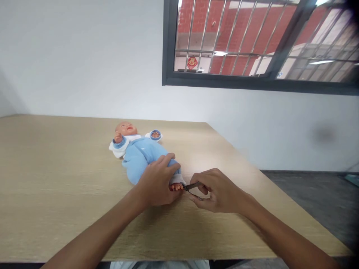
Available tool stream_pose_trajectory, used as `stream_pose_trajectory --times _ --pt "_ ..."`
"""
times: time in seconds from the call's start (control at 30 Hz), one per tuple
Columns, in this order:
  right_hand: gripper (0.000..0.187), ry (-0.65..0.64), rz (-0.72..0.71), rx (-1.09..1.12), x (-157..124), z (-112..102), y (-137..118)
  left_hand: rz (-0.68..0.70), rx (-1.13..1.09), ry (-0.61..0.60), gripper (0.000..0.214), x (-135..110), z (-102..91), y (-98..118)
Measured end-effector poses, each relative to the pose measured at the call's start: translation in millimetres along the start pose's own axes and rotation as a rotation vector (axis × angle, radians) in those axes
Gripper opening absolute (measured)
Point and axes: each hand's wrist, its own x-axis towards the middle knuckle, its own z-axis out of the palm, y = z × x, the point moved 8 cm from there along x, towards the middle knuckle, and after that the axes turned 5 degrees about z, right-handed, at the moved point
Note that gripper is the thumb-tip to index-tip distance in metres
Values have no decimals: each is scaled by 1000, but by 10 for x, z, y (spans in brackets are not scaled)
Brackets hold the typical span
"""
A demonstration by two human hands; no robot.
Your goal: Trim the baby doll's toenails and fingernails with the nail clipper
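A baby doll (146, 149) in a light blue and white outfit lies on its back, head away from me. My left hand (158, 181) is closed around the doll's lower leg and foot, fingers over the blue trouser leg and thumb under the foot. The doll's bare toes (176, 186) show beside that thumb. Between the fingers and thumb of my right hand (215, 190) is a metal nail clipper (193, 185), its lever raised at an angle. The clipper's tip meets the toes at their right end; whether it grips a toe is too small to tell.
The doll lies on a wooden table (70, 209), whose right edge slants down toward the near right corner. Behind stands a white wall (84, 56) with a barred, dark-framed window (224, 37). Dark floor (303, 194) shows at the right.
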Motion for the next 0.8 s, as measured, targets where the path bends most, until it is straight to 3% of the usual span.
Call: stream_pose_trajectory --times 0.23,0.47,0.8 --pt "16 -63 3 19 -10 17 1 -5 17 -1 42 -5 11 -4" --pt "18 103 -74 -180 -32 25 -87 -11 22 -6 43 -8 4 -3" --pt "19 268 -153 -236 -66 35 -150 -9 31 0 44 -4 8 -2"
